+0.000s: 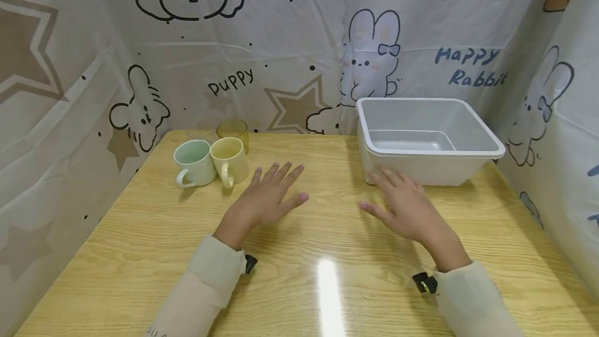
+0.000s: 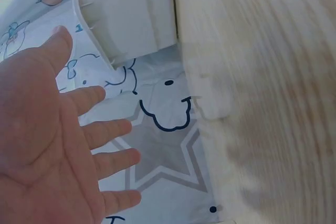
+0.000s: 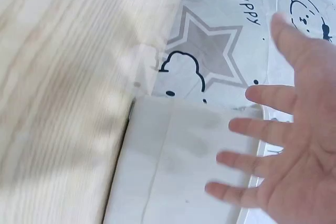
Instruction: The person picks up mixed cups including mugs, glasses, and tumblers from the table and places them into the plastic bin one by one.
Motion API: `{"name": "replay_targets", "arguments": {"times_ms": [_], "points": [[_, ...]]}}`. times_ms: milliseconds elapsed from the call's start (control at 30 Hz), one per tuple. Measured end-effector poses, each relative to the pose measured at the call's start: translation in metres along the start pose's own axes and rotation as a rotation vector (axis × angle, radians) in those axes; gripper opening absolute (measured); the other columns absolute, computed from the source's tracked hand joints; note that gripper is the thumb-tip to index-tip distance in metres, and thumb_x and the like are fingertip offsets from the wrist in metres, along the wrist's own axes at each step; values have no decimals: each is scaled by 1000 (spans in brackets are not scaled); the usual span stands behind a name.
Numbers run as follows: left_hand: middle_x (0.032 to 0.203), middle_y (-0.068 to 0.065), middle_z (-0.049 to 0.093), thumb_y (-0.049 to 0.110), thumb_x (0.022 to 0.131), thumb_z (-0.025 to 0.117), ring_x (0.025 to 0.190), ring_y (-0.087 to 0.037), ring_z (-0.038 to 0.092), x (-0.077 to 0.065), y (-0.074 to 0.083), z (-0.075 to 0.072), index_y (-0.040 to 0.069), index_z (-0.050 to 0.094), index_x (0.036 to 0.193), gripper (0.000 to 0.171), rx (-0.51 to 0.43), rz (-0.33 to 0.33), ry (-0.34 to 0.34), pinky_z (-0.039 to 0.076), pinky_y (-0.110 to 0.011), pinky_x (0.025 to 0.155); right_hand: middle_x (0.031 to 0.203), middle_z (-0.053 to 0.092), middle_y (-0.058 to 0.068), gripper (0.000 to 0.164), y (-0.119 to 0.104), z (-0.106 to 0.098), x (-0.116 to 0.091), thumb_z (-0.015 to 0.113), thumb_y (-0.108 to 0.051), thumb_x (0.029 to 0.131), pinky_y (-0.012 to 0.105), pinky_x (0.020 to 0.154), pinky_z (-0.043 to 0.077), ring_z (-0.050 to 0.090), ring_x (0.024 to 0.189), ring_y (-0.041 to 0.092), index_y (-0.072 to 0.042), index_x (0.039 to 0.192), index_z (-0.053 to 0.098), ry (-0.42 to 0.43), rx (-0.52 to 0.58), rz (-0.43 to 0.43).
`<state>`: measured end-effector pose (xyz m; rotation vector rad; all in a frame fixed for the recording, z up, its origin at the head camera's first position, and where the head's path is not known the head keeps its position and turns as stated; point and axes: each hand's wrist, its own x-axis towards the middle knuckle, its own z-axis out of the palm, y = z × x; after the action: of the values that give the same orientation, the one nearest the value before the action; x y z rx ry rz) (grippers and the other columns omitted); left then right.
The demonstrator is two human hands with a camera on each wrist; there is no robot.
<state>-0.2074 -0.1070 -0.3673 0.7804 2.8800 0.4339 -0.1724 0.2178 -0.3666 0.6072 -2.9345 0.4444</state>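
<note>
My left hand (image 1: 265, 199) hovers over the table with spread, straight fingers and holds nothing. Nearest to it, on the left, a pale yellow mug (image 1: 230, 159) stands upright beside a mint green mug (image 1: 196, 163), handles toward me. Behind them is an amber glass cup (image 1: 239, 130), partly hidden, and a faint clear glass rim shows at its left. My right hand (image 1: 406, 207) is also spread and holds nothing. Its fingertips overlap the front wall of a white plastic bin (image 1: 430, 168) in the head view; in the right wrist view the bin wall (image 3: 173, 166) lies past the fingers.
The wooden table (image 1: 290, 285) carries a bright light reflection in front. A printed fabric curtain (image 1: 290, 30) hangs along the back and both sides, right at the table's edges. The bin stands at the back right, its open top facing up.
</note>
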Motion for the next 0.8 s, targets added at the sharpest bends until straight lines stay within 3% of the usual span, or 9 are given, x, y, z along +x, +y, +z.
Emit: {"name": "replay_targets", "arguments": {"times_ms": [200,433,533,800], "points": [[166,-16,27,63,106,32,151,-42,27,10,0,-5,23,21,165,72,5,56,71,16,-65,120,139,59,22,58,11,-11,0,69,-36,100,61,105,43,54,127,44,1,142,56,160,23,-131],[161,-14,39,57,107,38,145,-37,39,27,6,-12,19,31,162,67,5,109,144,30,-61,116,119,70,22,44,23,-25,5,80,-13,87,58,90,53,66,108,43,4,125,67,422,-4,-287],[160,-12,40,56,107,39,145,-35,40,37,14,-13,19,33,161,66,12,123,161,32,-60,115,119,70,22,40,29,-33,9,79,-13,87,59,88,53,66,108,44,3,122,69,484,-38,-274],[154,-8,47,52,108,41,141,-30,45,64,35,-14,19,40,158,60,9,193,237,36,-55,114,114,71,23,37,45,-53,10,78,-13,88,60,85,53,66,104,43,3,121,69,524,-26,-191]]}}
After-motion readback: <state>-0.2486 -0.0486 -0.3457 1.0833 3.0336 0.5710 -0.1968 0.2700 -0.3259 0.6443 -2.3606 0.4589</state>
